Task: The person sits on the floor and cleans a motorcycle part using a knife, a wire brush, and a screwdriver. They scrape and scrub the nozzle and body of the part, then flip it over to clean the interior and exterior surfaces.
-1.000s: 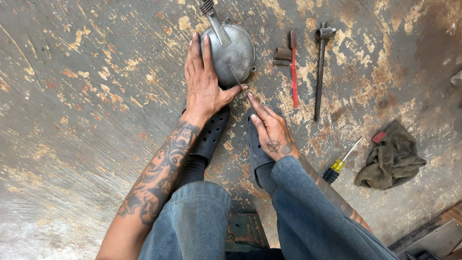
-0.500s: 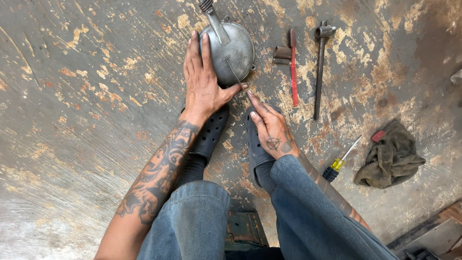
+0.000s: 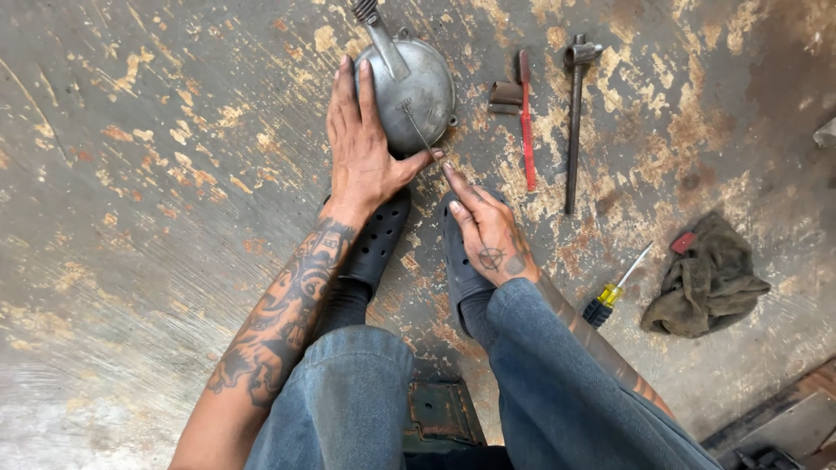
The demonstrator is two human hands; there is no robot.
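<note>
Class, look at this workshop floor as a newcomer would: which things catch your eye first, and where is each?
At top centre, the left hand lies flat on a round grey metal engine cover; the right hand points a finger at its lower edge. To the right lie a long dark metal wrench and a crumpled dark green rag.

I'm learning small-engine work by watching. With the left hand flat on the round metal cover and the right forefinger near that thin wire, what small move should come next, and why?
Probably pinch the thin wire with the right hand. Its forefinger points at the wire's lower end, close to it; whether it touches is unclear. The left hand lies flat on the round grey metal cover, steadying it on the floor, so the cover seems unlikely to slide.
</note>
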